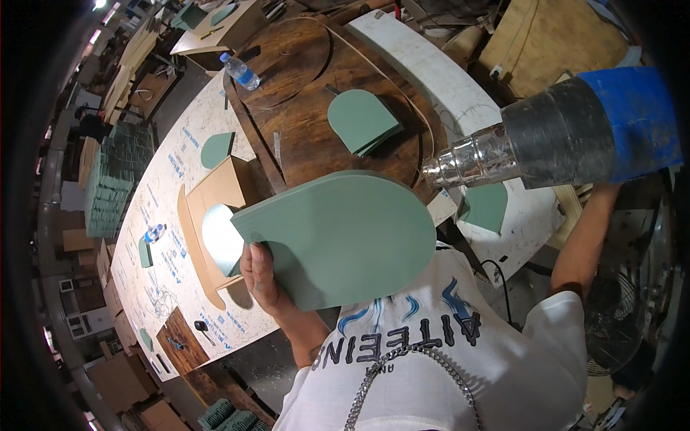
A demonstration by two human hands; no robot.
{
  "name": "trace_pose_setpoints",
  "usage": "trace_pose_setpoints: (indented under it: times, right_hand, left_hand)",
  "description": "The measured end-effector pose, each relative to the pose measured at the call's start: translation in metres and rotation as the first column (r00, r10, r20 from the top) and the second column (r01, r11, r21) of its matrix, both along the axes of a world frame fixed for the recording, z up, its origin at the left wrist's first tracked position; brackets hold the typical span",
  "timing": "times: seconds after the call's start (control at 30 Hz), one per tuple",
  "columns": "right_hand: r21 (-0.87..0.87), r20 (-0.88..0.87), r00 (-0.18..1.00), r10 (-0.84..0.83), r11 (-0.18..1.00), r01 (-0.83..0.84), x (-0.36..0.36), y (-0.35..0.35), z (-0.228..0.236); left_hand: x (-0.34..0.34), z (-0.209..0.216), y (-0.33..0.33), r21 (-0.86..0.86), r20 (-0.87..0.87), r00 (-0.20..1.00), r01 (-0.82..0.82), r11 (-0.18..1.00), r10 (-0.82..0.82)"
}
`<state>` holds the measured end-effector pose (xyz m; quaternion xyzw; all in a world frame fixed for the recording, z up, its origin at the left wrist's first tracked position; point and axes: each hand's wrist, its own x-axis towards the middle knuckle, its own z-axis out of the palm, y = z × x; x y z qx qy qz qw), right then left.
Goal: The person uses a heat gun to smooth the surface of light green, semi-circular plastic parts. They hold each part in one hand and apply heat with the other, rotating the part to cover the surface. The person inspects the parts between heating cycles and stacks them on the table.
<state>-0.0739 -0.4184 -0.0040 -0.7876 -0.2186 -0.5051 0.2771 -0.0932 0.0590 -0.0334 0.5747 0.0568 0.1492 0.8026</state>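
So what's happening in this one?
A person's left grip holds a green round-ended panel by its lower-left edge, in front of the chest. The right arm reaches up to a blue-and-black tool, whose metal nozzle points toward the panel; the right grip is hidden behind the tool. Beyond, more green panels lie on a brown wood-patterned board, with a water bottle nearby.

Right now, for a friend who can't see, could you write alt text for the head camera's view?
A person's left hand grips a green round-ended panel, while the right hand is hidden behind a blue-and-black tool with a metal nozzle. Beyond, a stack of similar panels and a water bottle sit on a dark brown board.
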Motion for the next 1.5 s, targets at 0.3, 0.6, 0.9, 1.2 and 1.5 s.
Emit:
trace_pose_setpoints:
  times: [0.3, 0.6, 0.9, 1.2, 1.5]
  right_hand:
    - [-0.046, 0.009, 0.995, -0.095, 0.994, 0.095, -0.005, -0.001, -0.001]
    - [-0.094, 0.038, 0.980, -0.193, 0.976, 0.196, -0.006, -0.004, -0.004]
    - [-0.151, 0.076, 0.948, -0.310, 0.936, 0.319, -0.009, -0.007, -0.009]
    - [-0.193, 0.113, 0.907, -0.406, 0.886, 0.421, -0.010, -0.012, -0.011]
    - [-0.225, 0.138, 0.869, -0.475, 0.839, 0.495, -0.011, -0.014, -0.013]
  left_hand:
    - [0.002, -0.005, -0.001, -0.086, -0.029, 0.997, 0.063, 0.994, -0.066]
    - [0.002, -0.012, 0.007, -0.115, -0.004, 0.990, 0.140, 0.984, -0.141]
    - [-0.004, -0.009, 0.005, 0.152, 0.025, 0.999, 0.043, 0.987, -0.047]
    - [-0.004, -0.008, 0.006, 0.071, 0.026, 0.999, -0.030, 0.997, 0.029]
    - [-0.001, -0.006, 0.010, 0.039, 0.039, 0.998, -0.060, 0.997, 0.058]
